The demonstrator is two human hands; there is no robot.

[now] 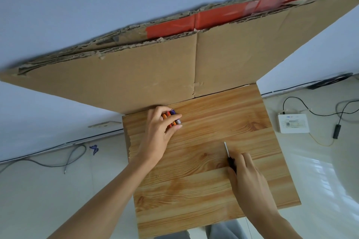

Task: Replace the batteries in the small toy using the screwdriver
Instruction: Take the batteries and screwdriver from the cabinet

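Observation:
Several small batteries (pixel 172 117), orange and purple, lie at the far left of the wooden board (pixel 209 161). My left hand (pixel 159 134) reaches over them, fingers curled round the cluster. A screwdriver (pixel 227 150) with a thin metal shaft and black handle lies on the board's right half, tip pointing away from me. My right hand (pixel 246 174) grips its handle. No toy shows in this view.
A large torn cardboard sheet (pixel 174 64) with red tape leans against the wall behind the board. A white router box (pixel 293 123) with cables sits on the floor at right. Grey cables (pixel 58 159) trail on the floor at left.

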